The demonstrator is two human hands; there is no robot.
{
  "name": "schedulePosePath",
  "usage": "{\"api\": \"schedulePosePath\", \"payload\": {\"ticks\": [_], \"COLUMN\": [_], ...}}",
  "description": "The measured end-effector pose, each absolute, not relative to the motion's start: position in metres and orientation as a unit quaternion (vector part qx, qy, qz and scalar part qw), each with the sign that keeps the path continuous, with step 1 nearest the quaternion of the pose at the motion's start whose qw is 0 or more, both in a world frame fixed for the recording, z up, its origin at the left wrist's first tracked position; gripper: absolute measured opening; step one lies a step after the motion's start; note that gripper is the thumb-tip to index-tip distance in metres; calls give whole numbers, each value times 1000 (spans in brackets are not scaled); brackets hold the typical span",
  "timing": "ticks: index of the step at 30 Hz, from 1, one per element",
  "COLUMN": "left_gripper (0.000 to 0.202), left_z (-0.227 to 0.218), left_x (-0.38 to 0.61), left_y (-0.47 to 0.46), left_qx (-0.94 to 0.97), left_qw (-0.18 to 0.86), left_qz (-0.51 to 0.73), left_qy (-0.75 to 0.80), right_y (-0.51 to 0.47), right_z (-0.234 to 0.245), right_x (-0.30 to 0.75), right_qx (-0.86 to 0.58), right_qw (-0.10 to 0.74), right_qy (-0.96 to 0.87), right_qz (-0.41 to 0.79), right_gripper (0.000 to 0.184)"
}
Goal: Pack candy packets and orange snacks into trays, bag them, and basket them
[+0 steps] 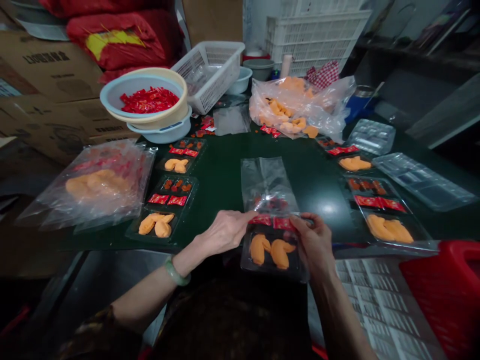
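Note:
At the table's near edge, a clear plastic tray (262, 260) holds two orange pieces (280, 253) in its near part and red packets (261, 219) behind them. A clear plastic bag (264, 175) lies over the tray's far end, its other end stretching away across the table. My left hand (227, 230), with a pale green bangle on its wrist, is closed at the bag's edge on the tray's left side. On the opposite side my right hand (313, 237) grips the tray, thumb near the right red packet. The undersides of both hands' fingers are partly hidden.
Filled trays stand at left (161, 207) and right (390, 212). Filled bags (101, 185) lie far left. Behind are a basin (108, 97) of red packets, a white basket (210, 90) and a bag of orange pieces (300, 107). Empty trays (423, 180) lie right.

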State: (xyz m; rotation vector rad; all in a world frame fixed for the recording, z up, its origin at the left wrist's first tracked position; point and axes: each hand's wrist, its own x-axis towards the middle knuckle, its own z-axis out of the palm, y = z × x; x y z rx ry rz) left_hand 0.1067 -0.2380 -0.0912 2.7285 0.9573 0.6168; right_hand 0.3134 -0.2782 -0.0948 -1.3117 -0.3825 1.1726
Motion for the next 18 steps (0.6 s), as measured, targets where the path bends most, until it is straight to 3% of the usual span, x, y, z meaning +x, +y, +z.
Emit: {"api": "schedulePosePath", "payload": {"ticks": [6, 9, 11, 13, 18], "left_gripper": [37, 79, 93, 92, 70], "left_z": [-78, -69, -72, -80, -94], "left_x": [103, 120, 134, 144, 153], "left_y": [-245, -240, -235, -232, -228], "left_qx": [887, 927, 945, 938, 902], "left_qw": [99, 100, 97, 105, 136], "left_qz": [247, 164, 103, 72, 91], "left_qy": [377, 322, 296, 322, 400], "right_y": [-245, -239, -238, -239, -247], "right_z": [-110, -114, -114, -113, -111], "right_x": [309, 310, 314, 322, 342], "right_qx": [-610, -618, -634, -660, -691], "right_qw": [617, 595, 559, 498, 366], "right_qy": [-225, -256, -306, -408, -596], "right_qz": [443, 446, 438, 388, 184], "right_gripper": [39, 35, 31, 24, 18]}}
